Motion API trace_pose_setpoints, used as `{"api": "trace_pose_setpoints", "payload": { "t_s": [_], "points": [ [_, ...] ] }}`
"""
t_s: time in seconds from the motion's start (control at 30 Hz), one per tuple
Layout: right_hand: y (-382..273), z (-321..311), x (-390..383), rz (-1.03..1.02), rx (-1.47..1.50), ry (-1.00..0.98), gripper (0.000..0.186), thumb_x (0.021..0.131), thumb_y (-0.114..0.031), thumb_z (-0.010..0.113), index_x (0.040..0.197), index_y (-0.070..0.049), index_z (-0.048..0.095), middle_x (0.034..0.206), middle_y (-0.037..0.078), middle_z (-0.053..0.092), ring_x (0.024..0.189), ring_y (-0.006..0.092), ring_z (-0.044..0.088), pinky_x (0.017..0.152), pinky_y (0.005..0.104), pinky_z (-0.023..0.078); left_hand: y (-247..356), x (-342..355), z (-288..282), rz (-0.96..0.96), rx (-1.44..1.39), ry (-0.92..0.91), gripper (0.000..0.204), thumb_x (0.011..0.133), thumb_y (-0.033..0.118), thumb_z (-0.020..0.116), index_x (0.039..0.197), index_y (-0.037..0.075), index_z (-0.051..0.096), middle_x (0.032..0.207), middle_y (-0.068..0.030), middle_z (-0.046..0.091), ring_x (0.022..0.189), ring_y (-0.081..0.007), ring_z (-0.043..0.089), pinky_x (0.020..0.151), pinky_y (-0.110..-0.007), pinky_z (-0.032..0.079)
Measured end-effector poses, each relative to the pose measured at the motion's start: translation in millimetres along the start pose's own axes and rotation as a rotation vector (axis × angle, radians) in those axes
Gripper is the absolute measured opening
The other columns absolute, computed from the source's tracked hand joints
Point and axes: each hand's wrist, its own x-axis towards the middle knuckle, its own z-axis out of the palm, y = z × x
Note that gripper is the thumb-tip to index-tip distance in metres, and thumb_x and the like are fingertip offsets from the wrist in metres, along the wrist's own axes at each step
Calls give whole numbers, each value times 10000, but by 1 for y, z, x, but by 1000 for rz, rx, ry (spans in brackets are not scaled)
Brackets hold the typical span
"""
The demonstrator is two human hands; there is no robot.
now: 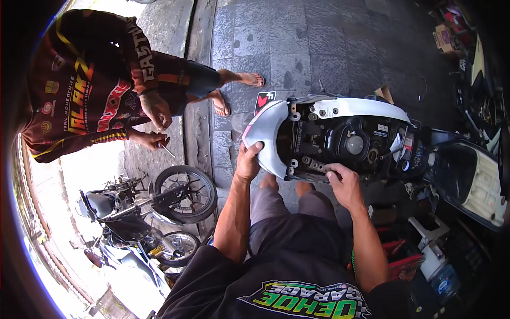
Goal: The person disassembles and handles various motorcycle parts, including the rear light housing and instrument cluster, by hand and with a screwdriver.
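Note:
A motorcycle's rear part stands before me, its frame bare. My left hand (248, 161) grips the edge of a silver-white tail cover (268, 135), with the thumb on top and the fingers mostly hidden beneath. The cover curves around the tail and joins a long white side panel (361, 108) on the far side. My right hand (344, 183) is at the near frame rail, fingers curled beside a metal bracket (313, 164); whatever is in the fingertips is too small to tell. A round fuel cap (354, 144) sits in the middle of the frame.
The seat (462, 175) is tipped open at the right. On the left, another person (95, 85) holds a thin tool (169, 151). A partly stripped motorcycle (154, 204) stands at lower left. A red toolbox (401, 260) and loose parts lie at lower right.

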Motion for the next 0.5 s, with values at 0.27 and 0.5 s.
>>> {"api": "trace_pose_setpoints", "payload": {
  "t_s": [0.27, 0.5],
  "points": [
    [-38, 28, 33, -238, -232, 287, 270, 874, -107, 681, 1133, -32, 682, 967, 131, 688, 886, 326, 647, 829, 427, 508, -2, 12, 2, -13, -21, -8, 644, 834, 213, 702, 1388, -39, 491, 1239, -125, 633, 1127, -213, 607, 1014, -348, 458],
    [-50, 24, 101, -80, -117, 538, 353, 837, -53, 710, 1186, -31, 659, 1054, 152, 649, 985, 349, 631, 901, 434, 498, 12, 16, 8, 19, 72, -65, 628, 850, 168, 715, 1398, -35, 485, 1258, -117, 633, 1152, -209, 603, 1037, -358, 446]
  ]
}}
